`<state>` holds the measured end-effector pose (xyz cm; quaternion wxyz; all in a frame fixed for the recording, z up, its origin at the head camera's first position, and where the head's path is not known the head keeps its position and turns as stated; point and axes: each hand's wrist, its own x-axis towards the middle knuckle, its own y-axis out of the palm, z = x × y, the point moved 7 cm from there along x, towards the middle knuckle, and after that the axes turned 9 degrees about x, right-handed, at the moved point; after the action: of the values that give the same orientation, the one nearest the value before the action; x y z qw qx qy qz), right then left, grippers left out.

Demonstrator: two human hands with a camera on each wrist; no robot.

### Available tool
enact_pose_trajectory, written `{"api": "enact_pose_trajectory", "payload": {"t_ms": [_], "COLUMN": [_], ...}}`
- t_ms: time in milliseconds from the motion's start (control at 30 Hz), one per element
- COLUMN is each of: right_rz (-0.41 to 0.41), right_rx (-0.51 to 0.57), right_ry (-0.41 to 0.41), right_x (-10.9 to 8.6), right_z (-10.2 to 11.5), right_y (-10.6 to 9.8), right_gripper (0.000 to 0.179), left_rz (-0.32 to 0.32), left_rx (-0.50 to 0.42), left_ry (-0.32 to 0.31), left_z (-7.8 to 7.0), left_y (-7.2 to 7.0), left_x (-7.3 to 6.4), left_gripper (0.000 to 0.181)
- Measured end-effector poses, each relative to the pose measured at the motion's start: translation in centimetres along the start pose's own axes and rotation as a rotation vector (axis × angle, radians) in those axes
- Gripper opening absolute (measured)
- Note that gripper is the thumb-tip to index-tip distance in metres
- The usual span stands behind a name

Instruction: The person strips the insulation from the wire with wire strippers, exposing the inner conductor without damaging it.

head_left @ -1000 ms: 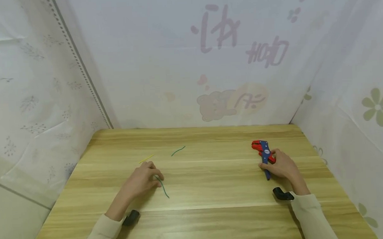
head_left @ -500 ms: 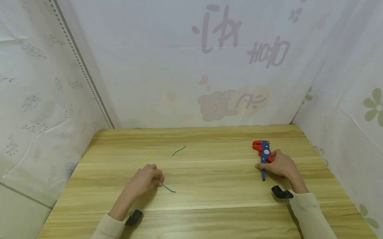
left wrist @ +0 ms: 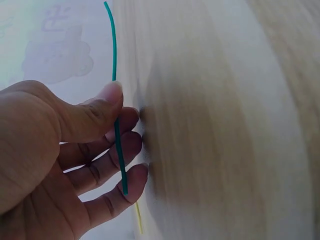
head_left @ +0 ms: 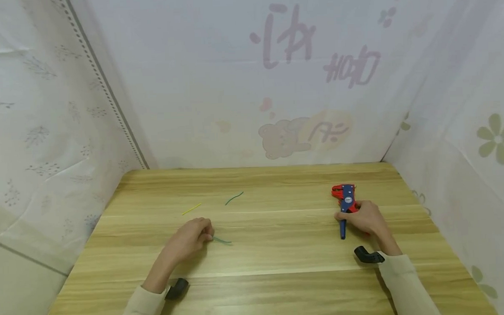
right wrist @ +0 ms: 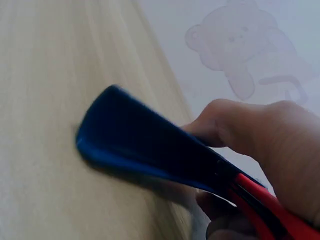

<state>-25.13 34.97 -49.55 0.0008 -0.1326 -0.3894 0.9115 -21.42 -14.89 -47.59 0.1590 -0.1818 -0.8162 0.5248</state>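
My left hand (head_left: 191, 238) pinches a short green wire (left wrist: 114, 50) between thumb and fingers, just over the table. In the left wrist view one end sticks out past the thumb and the other lies across the curled fingers. On the right, my right hand (head_left: 366, 218) grips a red and blue wire stripper (head_left: 348, 193) by its handles, its red head pointing to the back of the table. The right wrist view shows the blue handle (right wrist: 140, 137) close up, thumb alongside it.
Beyond the left hand, a yellow wire (head_left: 191, 208) and a second green wire (head_left: 234, 198) lie on the wooden table (head_left: 276, 249). Printed cloth (head_left: 191, 85) hangs behind the table and at both sides. A black wrist-worn piece (head_left: 177, 289) shows by the left cuff.
In the left fingers the green wire has swung from pointing down toward me to pointing right. The wire stripper has turned slightly in the right hand, its handle end moving left.
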Motion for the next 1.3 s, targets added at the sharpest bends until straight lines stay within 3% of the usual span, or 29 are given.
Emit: {"api": "enact_pose_trajectory", "payload": {"t_ms": [133,333,500,667,933,1300], "right_rz": [0.043,0.137,0.146,0.144,0.183,0.394], "right_rx": [0.137,0.307,0.336,0.364,0.445,0.77], "right_ry": [0.006,-0.002,-0.026,-0.038,-0.099,-0.265], "right_x": [0.2,0.3,0.1,-0.1,-0.7,-0.8], "right_z": [-0.1,-0.1,0.2,0.4,0.4,1.9], "right_y": [0.2,1.0,1.1,1.2,1.6,3.4], "right_gripper": [0.053,0.041,0.048,0.054,0.057,0.061], "left_rz": [-0.003,-0.041,-0.092,-0.118,-0.092,-0.113], "left_rx": [-0.052,-0.075,-0.052,-0.083,-0.128,-0.161], "left_ry": [0.002,0.025,0.061,0.043,0.007,-0.038], "left_z": [0.1,-0.1,-0.5,-0.7,-0.9,-0.7], "left_y": [0.3,-0.1,-0.2,-0.2,0.3,0.3], "left_x": [0.1,0.1,0.6,1.0,1.6,2.0], "left_gripper": [0.018,0.011,0.012,0.014,0.011,0.006]}}
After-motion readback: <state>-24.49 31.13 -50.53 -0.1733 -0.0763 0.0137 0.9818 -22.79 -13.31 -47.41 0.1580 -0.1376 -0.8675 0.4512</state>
